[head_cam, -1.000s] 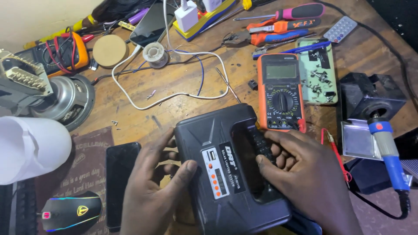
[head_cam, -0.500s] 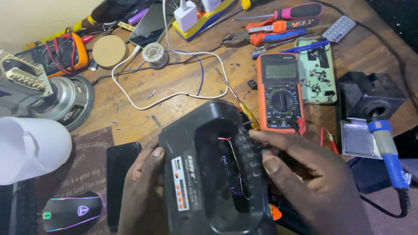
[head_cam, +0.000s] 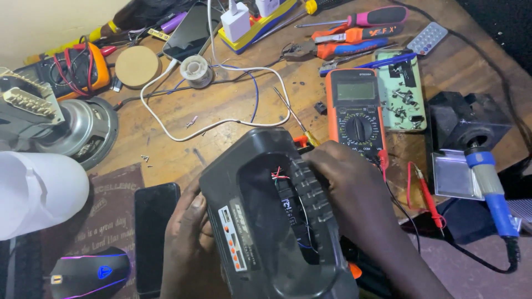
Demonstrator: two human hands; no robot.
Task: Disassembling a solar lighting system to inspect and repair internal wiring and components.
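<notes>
- Black plastic radio casing (head_cam: 260, 221) tilted on wooden bench (head_cam: 233, 111), at 6 o'clock of frame, thin wires showing in its open handle slot.
- Left hand (head_cam: 188, 243) at casing's 9 o'clock, fingers clamped on its side.
- Right hand (head_cam: 343, 188) at 3 o'clock, fingers closed over ribbed edge.
- Orange multimeter (head_cam: 357, 111) at 1 o'clock, dark phone (head_cam: 155, 232) at 9 o'clock.

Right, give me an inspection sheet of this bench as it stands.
Surface: wooden bench, scuffed, crowded.
Job's things: black radio casing, open, thin wires inside.
Clutter: orange multimeter, screwdrivers, pliers, solder spool, speaker driver, phone, mouse.
Grippers: left hand and right hand grip the casing's sides.
Cables: white cable looped; red probe.
Surroundings: soldering iron in stand.
</notes>
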